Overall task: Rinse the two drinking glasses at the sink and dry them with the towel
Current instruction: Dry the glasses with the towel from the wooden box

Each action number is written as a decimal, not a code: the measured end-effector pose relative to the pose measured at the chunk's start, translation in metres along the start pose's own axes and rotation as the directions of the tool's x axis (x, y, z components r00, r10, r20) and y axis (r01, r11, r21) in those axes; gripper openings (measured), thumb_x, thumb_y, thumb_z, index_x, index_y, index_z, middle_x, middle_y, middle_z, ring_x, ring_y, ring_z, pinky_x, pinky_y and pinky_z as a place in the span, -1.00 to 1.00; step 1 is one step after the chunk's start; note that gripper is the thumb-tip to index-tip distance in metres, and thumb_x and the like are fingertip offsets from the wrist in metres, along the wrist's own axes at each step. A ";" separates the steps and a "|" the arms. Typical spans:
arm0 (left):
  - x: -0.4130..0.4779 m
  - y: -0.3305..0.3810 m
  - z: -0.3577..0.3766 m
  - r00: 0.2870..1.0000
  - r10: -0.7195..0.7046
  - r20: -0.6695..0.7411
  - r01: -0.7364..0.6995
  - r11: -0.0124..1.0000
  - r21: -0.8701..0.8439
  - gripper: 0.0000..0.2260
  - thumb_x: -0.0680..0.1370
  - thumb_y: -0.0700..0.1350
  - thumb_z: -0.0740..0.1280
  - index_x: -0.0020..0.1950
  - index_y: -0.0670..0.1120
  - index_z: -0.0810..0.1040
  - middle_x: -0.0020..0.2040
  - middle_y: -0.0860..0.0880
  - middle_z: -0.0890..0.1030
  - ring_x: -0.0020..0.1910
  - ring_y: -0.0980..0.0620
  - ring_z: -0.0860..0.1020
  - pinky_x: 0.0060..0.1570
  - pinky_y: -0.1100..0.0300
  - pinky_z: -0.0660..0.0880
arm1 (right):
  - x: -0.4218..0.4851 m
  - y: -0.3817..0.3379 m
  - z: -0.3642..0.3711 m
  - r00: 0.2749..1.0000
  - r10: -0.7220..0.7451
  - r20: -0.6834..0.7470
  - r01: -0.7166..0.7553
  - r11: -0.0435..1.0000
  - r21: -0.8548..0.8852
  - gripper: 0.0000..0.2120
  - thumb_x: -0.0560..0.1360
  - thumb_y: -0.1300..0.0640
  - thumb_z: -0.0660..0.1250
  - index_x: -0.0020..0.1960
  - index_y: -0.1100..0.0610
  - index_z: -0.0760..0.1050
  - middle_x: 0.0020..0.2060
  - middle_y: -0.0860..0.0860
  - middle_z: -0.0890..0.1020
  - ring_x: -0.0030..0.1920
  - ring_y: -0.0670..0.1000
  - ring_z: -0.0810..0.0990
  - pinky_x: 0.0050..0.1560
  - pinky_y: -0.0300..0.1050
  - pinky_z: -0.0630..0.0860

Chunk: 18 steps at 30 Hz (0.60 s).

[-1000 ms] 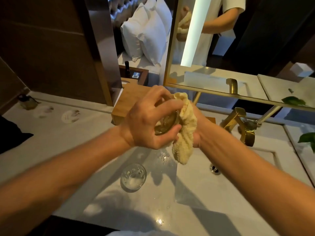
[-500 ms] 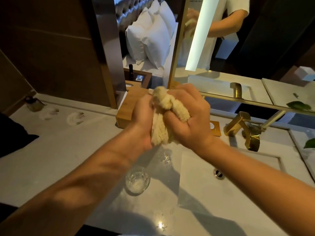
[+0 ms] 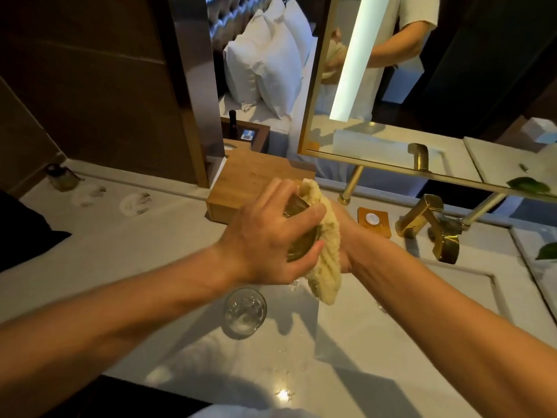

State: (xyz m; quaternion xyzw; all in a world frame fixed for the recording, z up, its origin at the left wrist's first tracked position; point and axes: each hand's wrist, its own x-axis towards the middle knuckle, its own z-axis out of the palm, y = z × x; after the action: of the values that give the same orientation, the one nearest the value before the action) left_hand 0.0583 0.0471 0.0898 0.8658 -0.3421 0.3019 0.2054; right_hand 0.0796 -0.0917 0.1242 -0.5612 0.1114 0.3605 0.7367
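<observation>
My left hand [image 3: 265, 239] grips a drinking glass [image 3: 300, 233] on its side above the counter, fingers and thumb curled round it. A cream towel [image 3: 327, 260] is pressed against the glass's far side and hangs below it. My right hand [image 3: 346, 236] holds the towel from behind and is mostly hidden by it. The second glass [image 3: 244, 312] stands upright on the white counter [image 3: 135, 267], just left of the sink basin [image 3: 422, 297] and below my hands.
A gold faucet [image 3: 428, 224] stands at the basin's back right. A wooden box [image 3: 259, 182] and a small wooden dish [image 3: 373, 220] sit behind my hands. Further along the counter's far left lie a small jar [image 3: 61, 178] and wrapped toiletries [image 3: 135, 203]. A gold-framed mirror [image 3: 391, 101] hangs above.
Half a second ago both hands wrapped the towel over the glass. Now my left hand has turned over the top, the glass shows again, and the towel hangs on the right.
</observation>
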 end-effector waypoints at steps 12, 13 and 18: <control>-0.011 0.014 0.013 0.724 -0.689 0.035 0.688 0.717 -0.112 -0.82 0.59 0.13 0.23 0.12 0.09 0.41 -0.06 0.00 0.38 -0.13 0.02 0.45 -0.29 0.22 0.39 | 0.020 0.019 -0.025 0.933 -0.360 -0.015 0.142 0.405 -0.903 -0.79 0.61 0.13 0.25 -0.18 0.16 0.50 -0.21 0.06 0.62 -0.19 0.09 0.57 -0.10 0.05 0.56; -0.011 0.009 0.010 0.725 -0.687 0.044 0.687 0.719 -0.105 -0.83 0.59 0.13 0.24 0.10 0.09 0.40 -0.07 0.00 0.38 -0.15 0.02 0.45 -0.28 0.19 0.42 | 0.020 0.018 -0.025 0.937 -0.350 0.015 0.149 0.360 -0.921 -0.75 0.60 0.13 0.28 -0.25 0.10 0.47 -0.28 -0.01 0.58 -0.25 0.02 0.53 -0.18 -0.05 0.50; -0.016 -0.026 0.000 0.700 -0.712 0.062 0.703 0.701 0.117 -0.74 0.58 0.21 0.22 0.15 0.08 0.39 -0.03 -0.04 0.40 -0.08 -0.03 0.46 -0.19 0.04 0.55 | 0.014 0.021 -0.018 0.935 -0.352 -0.039 0.198 0.610 -0.767 -0.64 0.68 0.11 0.16 -0.31 0.02 0.34 -0.43 -0.05 0.43 -0.46 -0.09 0.39 -0.47 -0.34 0.31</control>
State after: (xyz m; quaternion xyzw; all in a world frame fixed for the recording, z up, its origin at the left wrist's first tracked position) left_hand 0.0671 0.0722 0.0754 0.9529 0.0198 0.1692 0.2510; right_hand 0.0804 -0.0999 0.0947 -0.8564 -0.0676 0.2019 0.4703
